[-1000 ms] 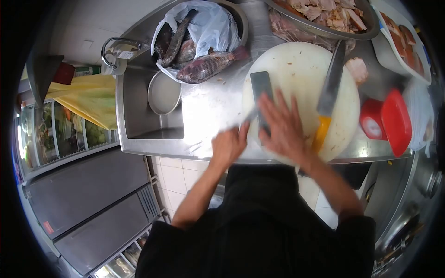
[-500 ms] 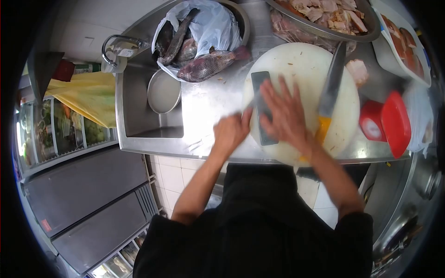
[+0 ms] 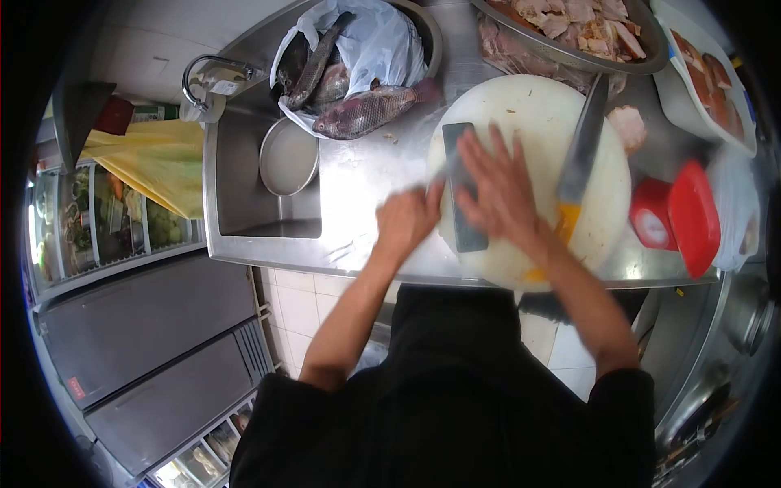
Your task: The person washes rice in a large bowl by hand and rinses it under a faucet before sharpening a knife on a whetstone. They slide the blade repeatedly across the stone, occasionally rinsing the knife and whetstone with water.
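On the round white cutting board (image 3: pixel 541 106) lies a dark rectangular slab (image 3: pixel 470 237) that looks like a sharpening stone. My right hand (image 3: pixel 498 191) rests over it, flat, with fingers spread. My left hand (image 3: pixel 407 218) is closed at the board's left edge, thumb toward the slab. A thin, greyish, blade-like tool (image 3: pixel 443 173) shows blurred between thumb and slab; its handle is hidden in my fist. A large knife (image 3: pixel 582 150) with a yellow-orange handle lies on the board's right side, its handle partly under my right wrist.
Whole fish (image 3: pixel 364 114) lie in a plastic bag in a metal bowl (image 3: pixel 431 41) at the back left. A sink (image 3: pixel 244 220) holds a round pan (image 3: pixel 289 159). Sliced meat fills a metal basin (image 3: pixel 561 58) behind the board. A red scale (image 3: pixel 653 215) stands at right.
My right hand has shifted slightly up and left over the slab. My left hand stays closed near the board's edge. The camera view has tilted slightly.
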The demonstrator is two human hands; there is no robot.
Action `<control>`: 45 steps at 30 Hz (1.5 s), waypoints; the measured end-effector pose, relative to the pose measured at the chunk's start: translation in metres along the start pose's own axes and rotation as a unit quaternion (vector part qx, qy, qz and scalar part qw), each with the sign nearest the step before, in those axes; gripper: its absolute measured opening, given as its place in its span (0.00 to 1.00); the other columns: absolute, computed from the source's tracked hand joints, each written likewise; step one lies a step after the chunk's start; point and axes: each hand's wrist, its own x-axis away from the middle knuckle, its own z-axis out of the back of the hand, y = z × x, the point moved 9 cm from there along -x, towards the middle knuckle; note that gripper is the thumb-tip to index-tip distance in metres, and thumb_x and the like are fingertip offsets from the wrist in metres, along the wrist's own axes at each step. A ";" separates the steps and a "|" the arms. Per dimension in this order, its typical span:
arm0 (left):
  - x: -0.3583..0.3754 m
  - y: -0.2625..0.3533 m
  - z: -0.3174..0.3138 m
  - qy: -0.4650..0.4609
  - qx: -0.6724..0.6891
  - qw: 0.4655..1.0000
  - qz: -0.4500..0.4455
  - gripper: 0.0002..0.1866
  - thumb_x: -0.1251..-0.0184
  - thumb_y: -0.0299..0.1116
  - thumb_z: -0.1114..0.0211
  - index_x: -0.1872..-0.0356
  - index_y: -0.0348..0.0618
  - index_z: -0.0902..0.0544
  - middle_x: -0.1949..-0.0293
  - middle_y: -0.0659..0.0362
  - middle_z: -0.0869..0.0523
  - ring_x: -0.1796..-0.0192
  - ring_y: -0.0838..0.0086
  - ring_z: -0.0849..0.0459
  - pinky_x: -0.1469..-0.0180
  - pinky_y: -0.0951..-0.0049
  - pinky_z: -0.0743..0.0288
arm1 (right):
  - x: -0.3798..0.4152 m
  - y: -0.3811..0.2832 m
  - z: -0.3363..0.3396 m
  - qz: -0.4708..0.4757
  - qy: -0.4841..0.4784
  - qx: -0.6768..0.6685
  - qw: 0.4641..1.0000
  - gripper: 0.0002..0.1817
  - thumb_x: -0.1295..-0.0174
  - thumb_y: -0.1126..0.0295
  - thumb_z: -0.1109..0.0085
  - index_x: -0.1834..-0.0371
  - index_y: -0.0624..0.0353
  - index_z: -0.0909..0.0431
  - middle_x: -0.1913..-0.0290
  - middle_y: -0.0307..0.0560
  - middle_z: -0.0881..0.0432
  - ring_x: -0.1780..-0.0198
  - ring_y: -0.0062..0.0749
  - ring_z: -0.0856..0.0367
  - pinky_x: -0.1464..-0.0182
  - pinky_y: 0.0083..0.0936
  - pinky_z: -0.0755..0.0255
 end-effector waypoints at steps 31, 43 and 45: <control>-0.032 0.002 0.003 0.005 -0.008 1.000 0.025 0.32 0.25 0.58 0.48 0.75 0.40 0.13 0.73 0.39 0.14 0.65 0.41 0.14 0.61 0.48 0.20 | -0.032 0.012 -0.003 0.005 0.013 0.017 1.000 0.39 0.44 0.55 0.40 0.29 0.63 0.31 0.26 0.52 0.32 0.20 0.57 0.48 0.22 0.62 0.60; -0.052 0.018 0.009 0.027 0.015 0.999 -0.009 0.32 0.25 0.56 0.49 0.78 0.40 0.13 0.77 0.40 0.16 0.68 0.43 0.14 0.62 0.48 0.21 | -0.040 0.030 -0.002 -0.015 0.047 0.049 0.998 0.38 0.43 0.56 0.39 0.28 0.58 0.31 0.25 0.47 0.33 0.21 0.56 0.47 0.23 0.64 0.59; -0.048 0.019 0.013 0.030 0.008 0.999 -0.013 0.32 0.25 0.56 0.50 0.78 0.40 0.13 0.76 0.40 0.15 0.68 0.43 0.14 0.62 0.48 0.21 | -0.037 0.027 -0.003 -0.007 0.049 0.052 0.997 0.38 0.43 0.56 0.39 0.28 0.59 0.31 0.24 0.48 0.33 0.21 0.56 0.47 0.23 0.63 0.60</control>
